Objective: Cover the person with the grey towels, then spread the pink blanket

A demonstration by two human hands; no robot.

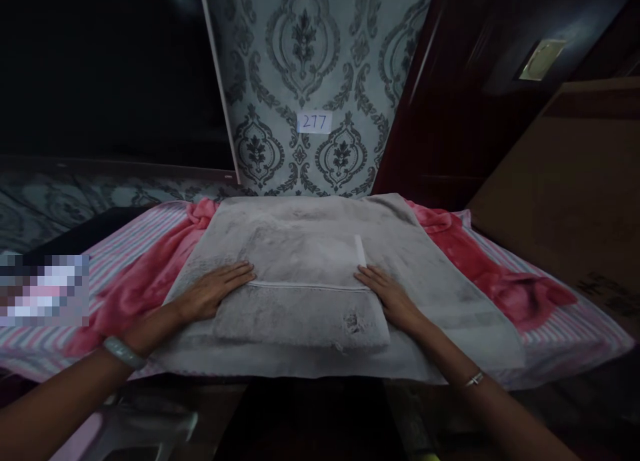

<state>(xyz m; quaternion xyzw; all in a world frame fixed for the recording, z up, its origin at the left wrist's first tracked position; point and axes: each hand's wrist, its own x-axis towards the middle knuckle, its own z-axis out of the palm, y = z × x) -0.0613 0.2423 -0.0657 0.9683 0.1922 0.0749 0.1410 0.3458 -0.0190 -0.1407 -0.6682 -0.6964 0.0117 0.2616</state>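
A grey, towel-like cloth (300,314) lies folded over on itself, with a pale edge running across its middle and a worn, dark patch near its lower right corner. My left hand (215,291) rests flat on its left side, fingers stretched toward the fold. On the right side, my right hand (393,298) lies with its fingers extended at the end of the pale edge, beside a short white strip (360,250). Beneath the folded piece spreads a larger pale grey cloth (465,328).
A red-pink plush blanket (145,274) and a striped cover (560,344) show under the grey cloth. Behind are a patterned wall (300,161) with a "277" label (314,122) and a dark screen (110,68). A cardboard box (575,201) stands at right.
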